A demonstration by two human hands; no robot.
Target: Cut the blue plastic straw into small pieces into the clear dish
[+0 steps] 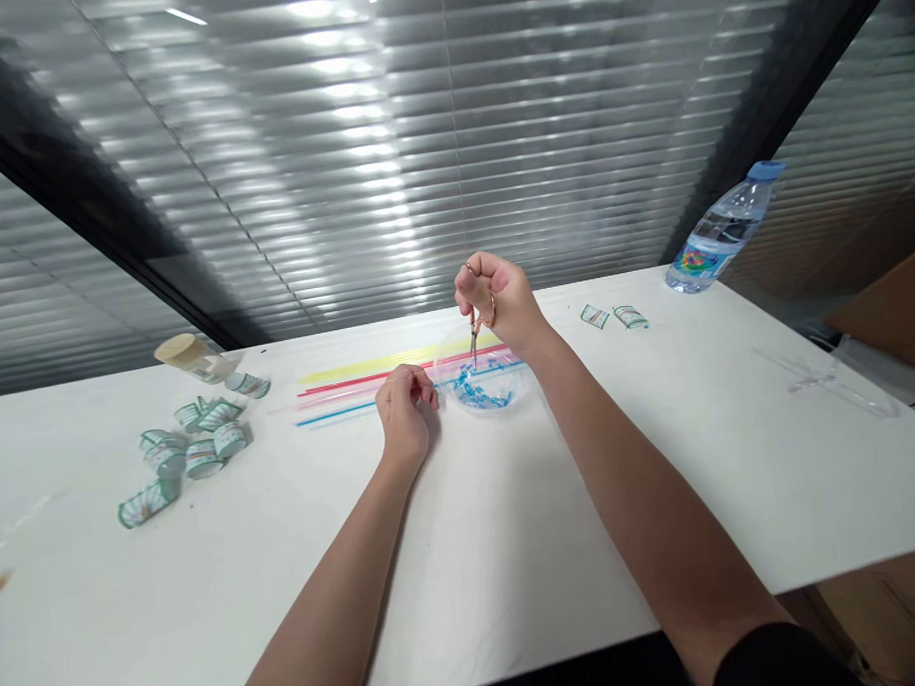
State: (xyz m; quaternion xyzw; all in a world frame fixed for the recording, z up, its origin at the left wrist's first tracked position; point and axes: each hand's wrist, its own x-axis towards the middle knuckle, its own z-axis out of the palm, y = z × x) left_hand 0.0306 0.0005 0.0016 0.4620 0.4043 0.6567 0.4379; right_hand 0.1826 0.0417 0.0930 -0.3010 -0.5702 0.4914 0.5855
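Observation:
My right hand [501, 296] is raised over a clear round bowl [497, 409], its fingers through the loops of small scissors [474, 344] with copper-coloured handles. The blades point down into the bowl, above many short blue cut pieces [474, 390]. My left hand [405, 400] rests on the table just left of the bowl, fingers curled together; what they hold, if anything, is too small to make out. Long thin strips lie around and behind the bowl: yellow [368, 362], red [354, 380] and blue [332, 416]. My left hand covers part of the blue one.
Several curled green-and-white printed labels [204, 457] lie at left, near a tipped clear container with a beige lid [188, 354]. Two more labels [595, 316] lie back right. A water bottle [716, 234] stands at the far right corner. Clear plastic [819, 380] lies right. Blinds rise behind.

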